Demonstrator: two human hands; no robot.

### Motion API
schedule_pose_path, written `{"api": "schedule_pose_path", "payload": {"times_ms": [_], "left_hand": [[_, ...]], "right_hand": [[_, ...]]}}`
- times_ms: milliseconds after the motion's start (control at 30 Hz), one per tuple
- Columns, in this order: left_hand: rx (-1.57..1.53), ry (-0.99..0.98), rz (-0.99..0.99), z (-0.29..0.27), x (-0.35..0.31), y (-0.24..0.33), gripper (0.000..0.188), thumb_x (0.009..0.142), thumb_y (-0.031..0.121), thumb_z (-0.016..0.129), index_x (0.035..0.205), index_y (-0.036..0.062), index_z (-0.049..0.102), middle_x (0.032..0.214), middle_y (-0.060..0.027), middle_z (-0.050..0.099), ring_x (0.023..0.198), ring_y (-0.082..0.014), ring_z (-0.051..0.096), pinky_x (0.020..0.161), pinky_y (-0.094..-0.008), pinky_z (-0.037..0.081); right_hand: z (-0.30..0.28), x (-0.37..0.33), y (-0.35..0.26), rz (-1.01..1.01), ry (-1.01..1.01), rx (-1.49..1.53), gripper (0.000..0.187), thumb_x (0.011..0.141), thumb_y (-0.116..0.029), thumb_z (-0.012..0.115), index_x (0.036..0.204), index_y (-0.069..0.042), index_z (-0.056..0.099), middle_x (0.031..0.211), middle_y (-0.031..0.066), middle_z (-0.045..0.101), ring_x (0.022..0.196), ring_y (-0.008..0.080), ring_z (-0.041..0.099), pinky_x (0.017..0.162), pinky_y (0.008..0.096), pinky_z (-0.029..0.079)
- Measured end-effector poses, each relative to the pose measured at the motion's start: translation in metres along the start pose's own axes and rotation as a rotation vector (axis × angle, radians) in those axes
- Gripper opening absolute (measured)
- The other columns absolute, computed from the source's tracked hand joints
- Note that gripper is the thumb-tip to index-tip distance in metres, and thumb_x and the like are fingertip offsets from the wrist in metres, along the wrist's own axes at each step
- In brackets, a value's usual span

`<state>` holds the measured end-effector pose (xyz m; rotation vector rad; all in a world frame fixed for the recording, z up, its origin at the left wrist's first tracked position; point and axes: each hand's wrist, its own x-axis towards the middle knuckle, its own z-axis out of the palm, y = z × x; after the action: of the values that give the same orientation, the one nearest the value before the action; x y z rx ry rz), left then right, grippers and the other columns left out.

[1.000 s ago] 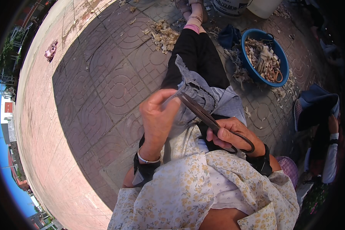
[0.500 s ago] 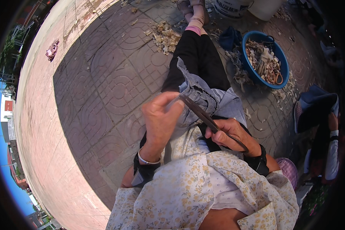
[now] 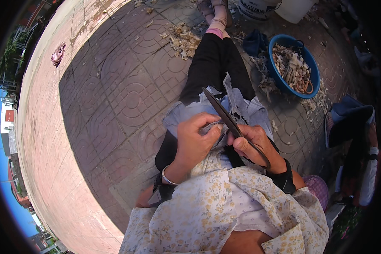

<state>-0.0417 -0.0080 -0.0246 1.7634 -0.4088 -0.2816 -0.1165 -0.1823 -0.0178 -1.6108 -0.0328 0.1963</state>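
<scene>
Grey-blue cloth point(image 3: 252, 111) lies across the black trousers point(image 3: 213, 57) on our lap; we take it as landmark. Risk one: the scissors point(image 3: 222, 111) pass just beside our left fingertips over the cloth, so a blade closing after a small slip of the pinch could nick them. Risk two: the cloth is ragged and bunched, so a hidden fold could jam the blades; trouser fabric directly under the cloth could get caught too. Pose: our left hand point(image 3: 197, 140), at the cloth's near edge, is bent inward, thumb and forefinger pinching a fold. Our right hand point(image 3: 256, 146), near the cloth's right side, grasps the scissors by the handles, thumb uppermost, tips angled forward and left. Blades look together; we cannot tell whether they grip any cloth
</scene>
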Motion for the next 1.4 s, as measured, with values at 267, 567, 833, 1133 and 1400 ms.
{"api": "schedule_pose_path", "payload": {"times_ms": [267,567,833,1133,1400], "left_hand": [[-0.280,0.125,-0.145,-0.016,0.007,-0.002,0.015,0.077,0.003,0.064,0.090,-0.0047,0.066,0.081,-0.0050,0.068,0.075,-0.0071,0.059,0.069,-0.0227,0.047],[-0.351,0.127,-0.133,-0.018,0.007,-0.004,0.013,0.079,0.001,0.062,0.090,-0.0051,0.066,0.083,-0.0038,0.067,0.077,-0.0072,0.059,0.071,-0.0221,0.047],[-0.273,0.083,-0.070,-0.017,0.005,-0.008,0.015,0.079,0.001,0.064,0.093,-0.0047,0.066,0.086,-0.0040,0.067,0.079,-0.0074,0.059,0.073,-0.0224,0.047],[-0.427,0.103,-0.120,-0.019,0.005,-0.008,0.015,0.082,0.002,0.064,0.095,-0.0045,0.066,0.089,-0.0036,0.066,0.083,-0.0081,0.058,0.075,-0.0223,0.046],[-0.340,0.130,-0.072,-0.020,0.005,-0.013,0.014,0.080,0.003,0.064,0.093,-0.0037,0.067,0.087,-0.0033,0.067,0.082,-0.0080,0.059,0.075,-0.0227,0.047]], "right_hand": [[-0.015,-0.008,-0.002,0.070,-0.119,0.132,0.054,0.090,-0.058,0.049,0.090,-0.004,0.057,0.066,-0.0027,0.048,0.059,0.0068,0.044,0.052,0.0229,0.034],[-0.015,-0.021,-0.007,0.165,-0.230,0.141,0.049,0.092,-0.052,0.050,0.090,-0.003,0.057,0.068,-0.0022,0.047,0.061,0.0076,0.041,0.054,0.0244,0.033],[-0.008,-0.014,-0.013,0.105,-0.234,-0.029,0.047,0.093,-0.048,0.051,0.084,-0.002,0.055,0.065,-0.0019,0.045,0.059,0.0085,0.039,0.052,0.0263,0.033],[-0.011,-0.021,-0.010,0.193,-0.222,0.265,0.047,0.093,-0.049,0.050,0.090,-0.003,0.058,0.064,-0.0034,0.045,0.057,0.0049,0.041,0.051,0.0220,0.030],[-0.012,-0.019,-0.015,0.214,-0.244,0.224,0.048,0.093,-0.051,0.049,0.089,-0.003,0.059,0.061,-0.0038,0.044,0.055,0.0052,0.039,0.050,0.0227,0.030]]}}
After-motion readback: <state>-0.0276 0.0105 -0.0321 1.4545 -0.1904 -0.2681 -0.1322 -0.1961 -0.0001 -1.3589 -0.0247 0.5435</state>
